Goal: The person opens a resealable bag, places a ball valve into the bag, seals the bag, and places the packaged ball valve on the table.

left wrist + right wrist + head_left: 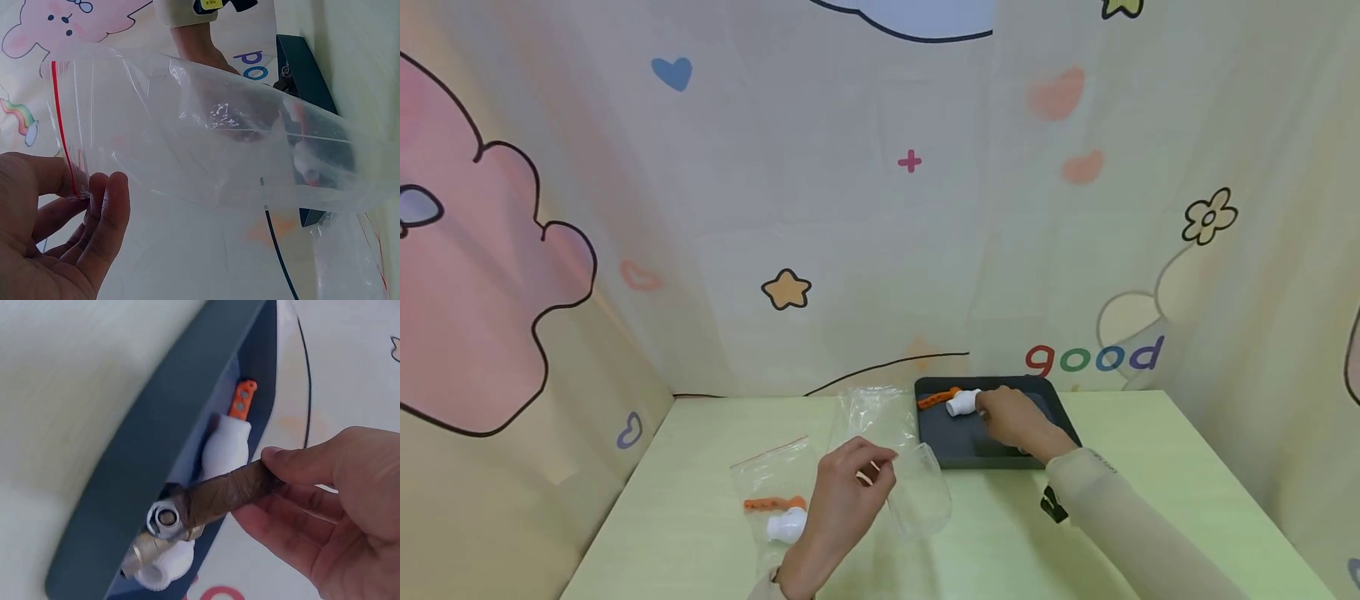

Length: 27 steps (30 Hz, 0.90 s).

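Observation:
My left hand pinches the top corner of a clear zip bag with a red strip; the bag hangs down over the table. My right hand is over a dark tray. In the right wrist view, its thumb and fingers pinch the dark-wrapped lever of a metal ball valve, whose body is low in the tray. Beside it in the tray lie a white plastic valve with an orange handle and another white piece.
A clear zip bag on the left of the table holds a white valve with an orange handle. Another clear bag lies flat left of the tray. A patterned curtain rises behind the table.

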Each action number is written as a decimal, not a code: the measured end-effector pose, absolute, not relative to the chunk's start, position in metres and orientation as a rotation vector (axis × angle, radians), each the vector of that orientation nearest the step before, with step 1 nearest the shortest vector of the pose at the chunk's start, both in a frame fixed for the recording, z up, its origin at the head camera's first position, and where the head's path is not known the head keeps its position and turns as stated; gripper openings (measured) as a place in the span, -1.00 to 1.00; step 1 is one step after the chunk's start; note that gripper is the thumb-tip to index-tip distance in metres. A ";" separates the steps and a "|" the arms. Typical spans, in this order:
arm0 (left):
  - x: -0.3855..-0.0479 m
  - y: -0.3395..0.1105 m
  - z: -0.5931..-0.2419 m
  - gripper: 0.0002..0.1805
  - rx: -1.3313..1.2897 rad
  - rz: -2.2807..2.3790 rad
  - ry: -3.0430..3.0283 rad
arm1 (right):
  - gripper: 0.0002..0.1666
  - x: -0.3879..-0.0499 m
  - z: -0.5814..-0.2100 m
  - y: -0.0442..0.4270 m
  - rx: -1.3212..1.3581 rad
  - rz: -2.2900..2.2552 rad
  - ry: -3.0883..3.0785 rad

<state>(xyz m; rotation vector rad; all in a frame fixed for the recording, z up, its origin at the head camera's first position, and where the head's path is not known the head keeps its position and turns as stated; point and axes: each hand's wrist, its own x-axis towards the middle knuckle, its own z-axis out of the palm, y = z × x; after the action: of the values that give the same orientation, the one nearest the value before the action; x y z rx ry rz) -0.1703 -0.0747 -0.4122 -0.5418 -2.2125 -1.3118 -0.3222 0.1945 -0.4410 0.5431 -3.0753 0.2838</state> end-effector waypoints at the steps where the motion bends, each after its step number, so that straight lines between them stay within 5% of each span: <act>1: -0.170 -0.074 -0.412 -0.76 -0.540 -1.309 -2.209 | -0.75 -0.321 -0.438 0.199 0.541 0.310 -3.068; 27: -0.175 -0.075 -0.411 -0.84 -0.486 -1.220 -2.273 | -0.85 -0.283 -0.406 0.230 0.483 0.618 -2.718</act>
<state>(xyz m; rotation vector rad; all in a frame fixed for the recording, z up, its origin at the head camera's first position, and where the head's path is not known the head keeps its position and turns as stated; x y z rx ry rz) -0.1750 -0.0749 -0.4112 -0.4859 -2.2728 -1.2196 -0.2829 0.2305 -0.4065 0.4833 -2.7182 0.6180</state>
